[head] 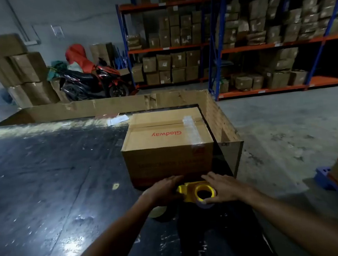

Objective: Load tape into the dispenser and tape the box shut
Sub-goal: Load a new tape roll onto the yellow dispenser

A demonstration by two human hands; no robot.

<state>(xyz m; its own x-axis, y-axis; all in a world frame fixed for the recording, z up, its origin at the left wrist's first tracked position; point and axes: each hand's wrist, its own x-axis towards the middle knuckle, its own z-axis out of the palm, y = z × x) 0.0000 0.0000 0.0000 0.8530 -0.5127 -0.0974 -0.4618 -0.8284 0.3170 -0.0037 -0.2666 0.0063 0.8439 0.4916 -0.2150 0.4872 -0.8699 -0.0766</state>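
Dispenser: a yellow tape dispenser (197, 191) lay low in the centre of the frame, on the dark table (45, 181), just in front of the box's near face; its round hub faced up and showed an open ring.
Left hand: the left hand (163, 190) rested on the dispenser's left end, fingers laid flat and close together over it; whether they gripped it could not be told.
Right hand: the right hand (223, 188) lay along the right side of the ring, fingers stretched forward and slightly spread, thumb against the ring's lower edge; more a steadying touch than a closed grasp.
Tape roll: a pale rounded shape (158, 211) sat partly hidden under the left wrist, touching the table; it was too dim to tell for certain.
Box: a cardboard box (168, 148) stood at centre frame, flaps folded down, red "Glodway" printed upside down on top.
Box tape: a clear strip of tape (192, 130) crossed the seam near the box's right side.
Background: a motorcycle (93, 81) at upper left, shelving (259, 45) stacked with cartons at upper right.
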